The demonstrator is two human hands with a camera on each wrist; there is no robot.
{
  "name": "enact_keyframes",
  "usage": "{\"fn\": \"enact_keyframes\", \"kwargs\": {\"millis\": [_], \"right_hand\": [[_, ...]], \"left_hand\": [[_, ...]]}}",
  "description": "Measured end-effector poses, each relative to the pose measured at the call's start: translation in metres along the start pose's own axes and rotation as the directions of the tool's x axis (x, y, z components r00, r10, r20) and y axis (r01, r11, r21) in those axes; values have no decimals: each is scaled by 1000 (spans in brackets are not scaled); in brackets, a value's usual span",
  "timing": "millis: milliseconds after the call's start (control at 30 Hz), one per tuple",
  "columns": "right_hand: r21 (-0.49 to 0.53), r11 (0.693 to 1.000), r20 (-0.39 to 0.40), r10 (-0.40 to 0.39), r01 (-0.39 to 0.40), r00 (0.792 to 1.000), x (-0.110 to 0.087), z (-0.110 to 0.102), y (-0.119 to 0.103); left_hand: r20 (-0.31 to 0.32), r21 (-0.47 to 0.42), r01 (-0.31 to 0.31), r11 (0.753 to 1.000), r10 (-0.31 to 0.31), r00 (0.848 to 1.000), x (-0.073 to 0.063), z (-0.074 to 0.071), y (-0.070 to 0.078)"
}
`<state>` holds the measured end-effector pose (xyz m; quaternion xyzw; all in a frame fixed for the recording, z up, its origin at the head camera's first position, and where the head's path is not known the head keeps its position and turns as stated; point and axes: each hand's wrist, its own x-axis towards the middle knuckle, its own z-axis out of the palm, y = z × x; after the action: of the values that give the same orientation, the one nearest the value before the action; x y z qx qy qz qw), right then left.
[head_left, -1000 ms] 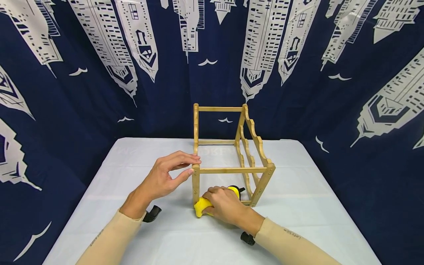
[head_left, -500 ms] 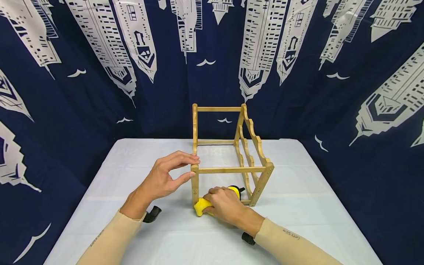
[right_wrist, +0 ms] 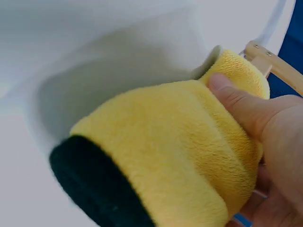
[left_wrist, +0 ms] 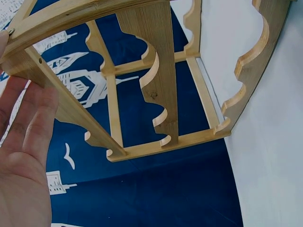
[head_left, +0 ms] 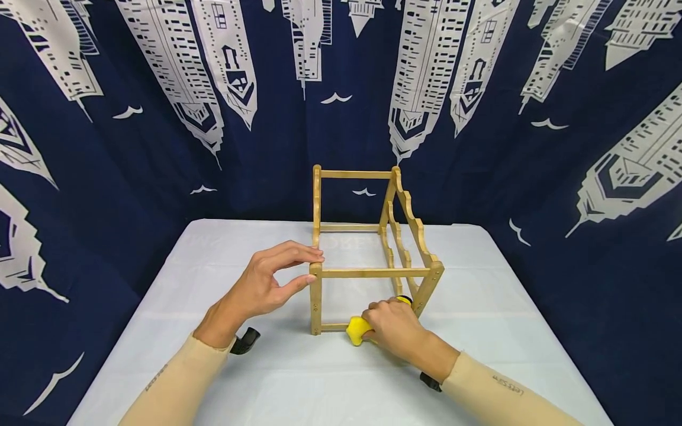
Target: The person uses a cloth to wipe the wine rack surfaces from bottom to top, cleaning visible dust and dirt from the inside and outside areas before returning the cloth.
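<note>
A wooden wine rack (head_left: 373,273) with scalloped rails stands on the white-covered table. My left hand (head_left: 266,281) holds its near left top corner, the fingers over the rail and the thumb against the post; the left wrist view shows the straight fingers (left_wrist: 35,113) beside the wood. My right hand (head_left: 396,325) grips a bunched yellow plush cloth (head_left: 358,330) at the near bottom crossbar (head_left: 334,326), close to the right post. In the right wrist view the thumb presses on the cloth (right_wrist: 161,142), whose dark band faces the camera. The hand hides much of the crossbar.
The white tablecloth (head_left: 256,378) spreads around the rack on all sides. Behind the table hangs a navy curtain (head_left: 277,165) printed with white buildings and birds. Black wrist cameras sit under the left wrist (head_left: 245,341) and right wrist (head_left: 430,381).
My right hand has slid rightward with the yellow cloth along the near bottom crossbar, uncovering the crossbar's left end. My left hand stays on the rack's corner.
</note>
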<state>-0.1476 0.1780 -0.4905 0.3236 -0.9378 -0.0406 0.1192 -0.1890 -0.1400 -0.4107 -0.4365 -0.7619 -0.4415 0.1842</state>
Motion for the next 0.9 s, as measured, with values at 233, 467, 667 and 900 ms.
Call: {"fn": "enact_keyframes", "kwargs": {"millis": [233, 467, 667, 900], "right_hand": [[-149, 989, -94, -36, 21, 995, -16, -3, 10], [-77, 997, -94, -35, 28, 995, -13, 6, 8], [42, 999, -56, -20, 22, 998, 1, 9, -7], [161, 984, -72, -64, 75, 995, 27, 17, -31]], "left_hand": [[4, -5, 1, 1000, -1, 1000, 2, 4, 4], [-4, 2, 35, 999, -35, 999, -1, 4, 6], [-14, 6, 52, 999, -52, 999, -2, 5, 8], [-16, 10, 53, 999, -53, 998, -2, 9, 9]]}}
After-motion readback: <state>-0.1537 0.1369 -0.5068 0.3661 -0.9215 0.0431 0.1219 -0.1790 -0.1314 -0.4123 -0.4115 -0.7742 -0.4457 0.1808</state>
